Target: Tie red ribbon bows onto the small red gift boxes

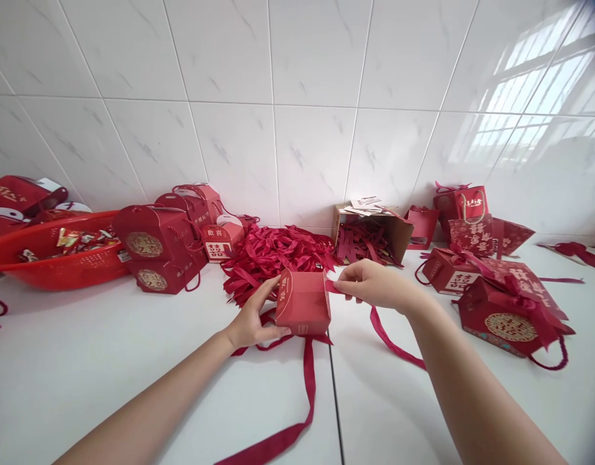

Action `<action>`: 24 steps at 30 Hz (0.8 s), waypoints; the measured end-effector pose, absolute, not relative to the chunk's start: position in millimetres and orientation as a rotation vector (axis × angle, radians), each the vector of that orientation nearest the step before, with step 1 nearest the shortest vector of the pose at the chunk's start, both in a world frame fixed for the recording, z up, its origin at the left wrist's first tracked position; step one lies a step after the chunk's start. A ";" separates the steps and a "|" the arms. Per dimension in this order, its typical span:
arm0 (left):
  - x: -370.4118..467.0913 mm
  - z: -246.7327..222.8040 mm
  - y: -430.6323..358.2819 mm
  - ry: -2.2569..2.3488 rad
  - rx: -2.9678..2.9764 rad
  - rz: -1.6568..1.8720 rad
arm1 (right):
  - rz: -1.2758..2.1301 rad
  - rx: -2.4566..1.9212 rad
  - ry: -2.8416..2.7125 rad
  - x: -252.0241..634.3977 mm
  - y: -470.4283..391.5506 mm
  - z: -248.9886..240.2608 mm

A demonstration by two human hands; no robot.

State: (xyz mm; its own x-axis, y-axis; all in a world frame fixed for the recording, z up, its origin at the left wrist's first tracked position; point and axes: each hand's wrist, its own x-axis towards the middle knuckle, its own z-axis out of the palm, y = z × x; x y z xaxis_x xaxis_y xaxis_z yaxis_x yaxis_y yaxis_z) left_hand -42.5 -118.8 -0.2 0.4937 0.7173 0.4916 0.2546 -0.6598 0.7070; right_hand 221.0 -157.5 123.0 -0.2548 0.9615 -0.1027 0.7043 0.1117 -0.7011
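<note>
A small red gift box (304,300) with gold print stands in the middle of the white counter. My left hand (253,316) grips its left side, thumb along the near edge and fingers behind. On the box's right, my right hand (362,282) pinches a dark red ribbon (389,342) close to the box wall; its loose end trails onto the counter under my forearm. Another ribbon length (309,387) runs from beneath the box toward the front edge. Just behind lies a heap of red ribbons (282,252), partly hidden by the box.
At left, a red plastic basket (59,271) holds wrapped sweets, with several red boxes (156,245) beside it. An open carton (398,236) of ribbons stands against the tiled wall. Several bow-tied boxes (501,316) sit at right.
</note>
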 end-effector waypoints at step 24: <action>-42.6 -2.0 -120.6 0.825 2.176 1.085 | 0.976 -1.428 -1.925 219.1 -153.4 116.6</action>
State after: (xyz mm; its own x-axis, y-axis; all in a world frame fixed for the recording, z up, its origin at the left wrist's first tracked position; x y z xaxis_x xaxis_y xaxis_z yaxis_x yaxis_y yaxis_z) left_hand -42.6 -120.6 -2.0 0.4818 0.7304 0.4842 0.2717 -0.6498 0.7098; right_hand 219.1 -153.4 116.6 -0.2871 0.9579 0.0057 0.5614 0.1731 -0.8092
